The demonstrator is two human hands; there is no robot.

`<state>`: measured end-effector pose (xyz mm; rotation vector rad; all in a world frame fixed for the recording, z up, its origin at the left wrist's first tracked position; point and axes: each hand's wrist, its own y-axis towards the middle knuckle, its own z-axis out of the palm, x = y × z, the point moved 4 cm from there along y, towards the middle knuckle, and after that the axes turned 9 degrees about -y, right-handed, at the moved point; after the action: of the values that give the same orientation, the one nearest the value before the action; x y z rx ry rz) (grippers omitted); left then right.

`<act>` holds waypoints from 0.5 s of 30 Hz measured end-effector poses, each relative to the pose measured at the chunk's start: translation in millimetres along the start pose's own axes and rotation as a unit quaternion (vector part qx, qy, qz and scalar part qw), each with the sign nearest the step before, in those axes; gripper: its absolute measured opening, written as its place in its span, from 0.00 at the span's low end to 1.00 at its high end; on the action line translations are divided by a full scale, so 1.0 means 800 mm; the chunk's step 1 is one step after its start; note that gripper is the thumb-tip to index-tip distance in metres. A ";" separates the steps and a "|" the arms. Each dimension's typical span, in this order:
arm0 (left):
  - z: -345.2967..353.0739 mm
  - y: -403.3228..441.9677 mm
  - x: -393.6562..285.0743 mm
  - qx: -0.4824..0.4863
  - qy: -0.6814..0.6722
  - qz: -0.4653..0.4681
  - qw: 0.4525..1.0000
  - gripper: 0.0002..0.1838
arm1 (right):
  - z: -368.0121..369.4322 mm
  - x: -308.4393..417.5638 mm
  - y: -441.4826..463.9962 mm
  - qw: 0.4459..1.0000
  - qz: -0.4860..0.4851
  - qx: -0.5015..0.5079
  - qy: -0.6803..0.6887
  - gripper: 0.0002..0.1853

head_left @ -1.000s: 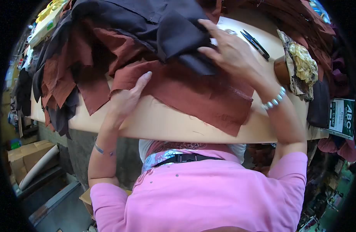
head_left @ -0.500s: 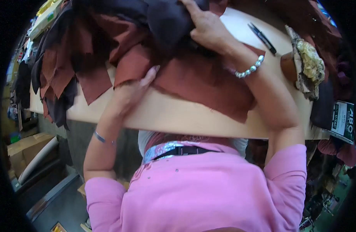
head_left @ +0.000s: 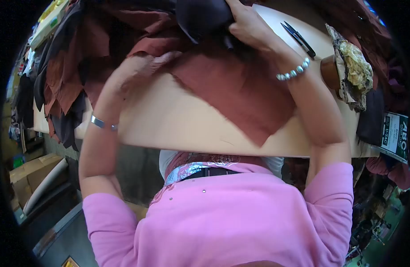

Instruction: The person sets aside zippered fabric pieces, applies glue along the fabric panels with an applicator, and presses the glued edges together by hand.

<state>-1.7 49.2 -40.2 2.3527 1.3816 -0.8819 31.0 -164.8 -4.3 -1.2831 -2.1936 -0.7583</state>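
Observation:
My left hand is at the near edge of a brown piece of cloth or thin leather, fingers closed over it and somewhat blurred. My right hand lies on a dark, rounded piece at the top edge, index finger stretched along it and thumb tucked in; its remaining fingers are mostly hidden. Between the hands, a larger brown piece spreads over the pale table, one corner pointing towards me. Beyond my right wrist lie black thread snips.
Brown and dark pieces pile up and hang over the table's left side. To the right stands a brown round container with a crusted, yellowish lump against it. A box or tin marked ABC is at the right edge.
My left hand has moved left and away from me, and the brown pieces have shifted and turned. My right hand has slid slightly right and away with the dark piece.

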 end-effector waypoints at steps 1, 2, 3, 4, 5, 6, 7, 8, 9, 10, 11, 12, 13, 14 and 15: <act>-0.014 0.010 -0.010 -0.007 0.042 0.128 0.991 0.16 | -0.004 0.007 -0.010 1.000 0.004 0.022 0.021 0.39; -0.026 0.016 -0.009 0.014 0.033 0.185 0.982 0.12 | 0.009 0.000 -0.011 0.999 -0.037 -0.021 -0.011 0.38; -0.031 0.023 -0.003 -0.001 0.096 0.119 0.988 0.13 | 0.016 -0.004 -0.012 0.995 -0.070 -0.055 -0.048 0.38; -0.042 0.032 -0.001 0.009 0.118 0.137 0.984 0.13 | 0.022 -0.003 -0.016 0.988 -0.102 -0.086 -0.083 0.39; -0.046 0.029 0.004 -0.002 0.063 0.109 0.992 0.14 | 0.028 0.000 -0.019 0.977 -0.133 -0.117 -0.117 0.39; -0.050 0.026 0.006 -0.017 0.005 0.083 0.996 0.14 | 0.038 -0.006 -0.016 0.986 -0.089 -0.090 -0.106 0.39; -0.055 0.023 0.004 -0.033 -0.052 0.059 0.996 0.14 | 0.038 -0.002 -0.016 0.983 -0.089 -0.097 -0.125 0.39; -0.062 0.011 -0.002 -0.039 -0.042 0.057 0.997 0.14 | 0.035 0.001 -0.017 0.979 -0.092 -0.105 -0.146 0.39; -0.065 -0.001 -0.011 -0.044 -0.032 0.055 0.997 0.14 | 0.033 0.003 -0.016 0.975 -0.094 -0.114 -0.168 0.38; -0.066 -0.015 -0.017 -0.063 -0.030 0.090 0.994 0.11 | 0.034 0.005 -0.016 0.973 -0.106 -0.108 -0.174 0.38; -0.070 -0.032 -0.018 -0.037 0.108 -0.016 0.993 0.10 | 0.033 0.004 -0.014 0.970 -0.118 -0.104 -0.184 0.38; -0.072 -0.053 -0.021 -0.004 0.239 -0.124 0.963 0.10 | 0.035 0.002 -0.017 0.969 -0.126 -0.096 -0.192 0.38; -0.062 -0.067 -0.044 -0.079 0.211 -0.063 0.972 0.10 | 0.038 0.000 -0.021 0.970 -0.120 -0.095 -0.187 0.38; -0.047 -0.075 -0.073 -0.159 0.182 -0.002 0.970 0.09 | 0.039 -0.001 -0.021 0.970 -0.121 -0.096 -0.186 0.38; -0.036 -0.077 -0.096 -0.243 0.152 0.058 0.956 0.09 | 0.038 0.002 -0.016 0.970 -0.127 -0.098 -0.185 0.38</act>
<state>-71.7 42.1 34.0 2.2008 1.3565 -0.1179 14.8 -148.7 -28.8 -1.3412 -2.6777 -0.9122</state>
